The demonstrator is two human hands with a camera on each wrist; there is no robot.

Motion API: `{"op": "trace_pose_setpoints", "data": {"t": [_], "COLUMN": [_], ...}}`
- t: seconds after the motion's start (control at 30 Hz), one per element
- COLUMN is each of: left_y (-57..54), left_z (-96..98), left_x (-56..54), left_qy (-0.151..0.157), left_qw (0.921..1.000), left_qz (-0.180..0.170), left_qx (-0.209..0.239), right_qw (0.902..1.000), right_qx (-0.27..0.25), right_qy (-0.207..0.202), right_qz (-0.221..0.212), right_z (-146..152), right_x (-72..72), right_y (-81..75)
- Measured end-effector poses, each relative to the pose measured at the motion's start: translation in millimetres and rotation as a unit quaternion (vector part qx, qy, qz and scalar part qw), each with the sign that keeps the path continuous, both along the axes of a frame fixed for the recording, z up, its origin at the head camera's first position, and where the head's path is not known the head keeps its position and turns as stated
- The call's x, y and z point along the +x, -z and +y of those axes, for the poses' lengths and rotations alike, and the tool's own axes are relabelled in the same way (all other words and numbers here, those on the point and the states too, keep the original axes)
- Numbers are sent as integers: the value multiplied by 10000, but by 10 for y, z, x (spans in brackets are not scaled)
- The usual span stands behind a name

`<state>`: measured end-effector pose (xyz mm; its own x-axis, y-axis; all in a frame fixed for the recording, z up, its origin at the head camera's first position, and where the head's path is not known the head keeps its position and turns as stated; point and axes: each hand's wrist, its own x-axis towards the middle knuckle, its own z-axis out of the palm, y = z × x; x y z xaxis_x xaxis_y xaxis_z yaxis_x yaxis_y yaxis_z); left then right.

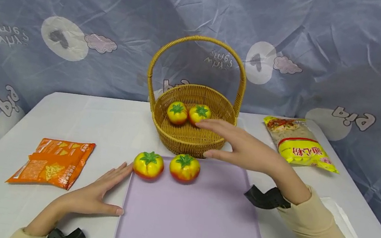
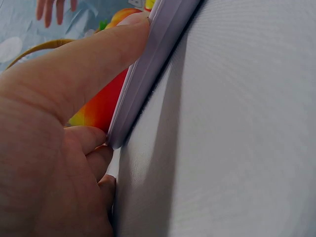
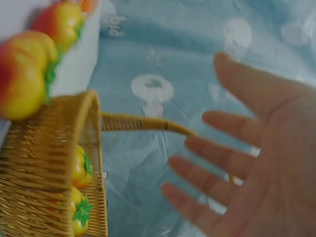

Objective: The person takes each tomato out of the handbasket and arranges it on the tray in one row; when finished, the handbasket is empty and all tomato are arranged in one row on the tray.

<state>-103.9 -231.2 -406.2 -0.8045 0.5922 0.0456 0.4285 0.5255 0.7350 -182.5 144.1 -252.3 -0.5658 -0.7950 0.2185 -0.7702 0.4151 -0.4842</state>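
My left hand point(image 1: 98, 194) rests at the left rim of a lilac tray point(image 1: 193, 219), with thumb and fingertips touching the rim and the fingers fairly straight. Two yellow-red tomatoes with green tops, a left one point(image 1: 148, 166) and a right one point(image 1: 184, 168), sit at the tray's back edge. Behind them stands a wicker basket point(image 1: 186, 142) with a tall handle. Inside it lie two more tomatoes, one on the left point(image 1: 177, 112) and one on the right point(image 1: 200, 114). My right hand point(image 1: 245, 148) hovers by the basket's front right, fingers spread and holding nothing, as the right wrist view point(image 3: 252, 153) confirms.
An orange snack bag point(image 1: 52, 163) lies on the white table at the left. At the back right is a yellow noodle packet point(image 1: 299, 142). A white flat item point(image 1: 340, 220) lies partly behind my right forearm. Patterned blue-grey cloth point(image 1: 125, 9) hangs behind the table.
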Motion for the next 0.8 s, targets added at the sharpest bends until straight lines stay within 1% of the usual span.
{"op": "trace_pose_setpoints", "data": {"t": [0.07, 0.1, 0.13, 0.17, 0.2, 0.23, 0.27, 0.33, 0.37, 0.43, 0.47, 0.5, 0.53, 0.57, 0.6, 0.67, 0.73, 0.8], "left_y": [3, 6, 10, 14, 20, 27, 35, 51, 59, 72, 76, 78, 77, 74, 70, 57, 43, 33], "left_z": [-4, -7, -9, -12, -14, -15, -15, -11, -7, 3, 7, 11, 14, 16, 16, 14, 8, 1], "left_x": [-1, 0, 1, 4, 8, 13, 19, 32, 38, 49, 52, 53, 53, 51, 47, 36, 25, 16], "left_qy": [-16, -23, -32, -42, -44, -44, -33, -5, 16, 68, 87, 99, 103, 103, 99, 73, 54, 37], "left_qw": [10000, 10000, 10000, 10000, 10000, 10000, 10000, 10000, 10000, 10000, 9999, 9999, 9999, 9999, 9999, 9999, 9999, 9999], "left_qz": [-11, -7, -4, 12, 29, 22, 21, 14, 11, 8, 20, 46, 63, 80, 104, 123, 138, 152], "left_qx": [-8, -8, -12, -11, 1, 9, 16, 33, 49, 58, 66, 73, 76, 77, 73, 79, 79, 73], "right_qw": [9990, 9971, 9932, 9869, 9784, 9673, 9538, 9224, 9069, 8800, 8688, 8599, 8539, 8501, 8490, 8521, 8608, 8744], "right_qx": [-367, -608, -906, -1247, -1602, -1984, -2359, -3065, -3358, -3752, -3877, -3964, -4017, -4047, -4040, -3972, -3824, -3552], "right_qy": [-130, -189, -270, -324, -336, -353, -358, -284, -220, -61, 38, 160, 279, 379, 498, 722, 907, 1084], "right_qz": [-196, -405, -674, -971, -1261, -1537, -1826, -2332, -2537, -2912, -3080, -3211, -3296, -3349, -3370, -3330, -3235, -3124], "right_z": [-1, -6, -16, -27, -38, -52, -60, -72, -72, -64, -59, -55, -51, -50, -49, -61, -82, -108], "right_x": [-146, -225, -311, -398, -485, -567, -651, -800, -866, -985, -1035, -1081, -1126, -1166, -1206, -1275, -1335, -1394], "right_y": [-45, -45, -29, 2, 53, 112, 187, 348, 427, 566, 618, 659, 690, 710, 723, 726, 712, 697]}}
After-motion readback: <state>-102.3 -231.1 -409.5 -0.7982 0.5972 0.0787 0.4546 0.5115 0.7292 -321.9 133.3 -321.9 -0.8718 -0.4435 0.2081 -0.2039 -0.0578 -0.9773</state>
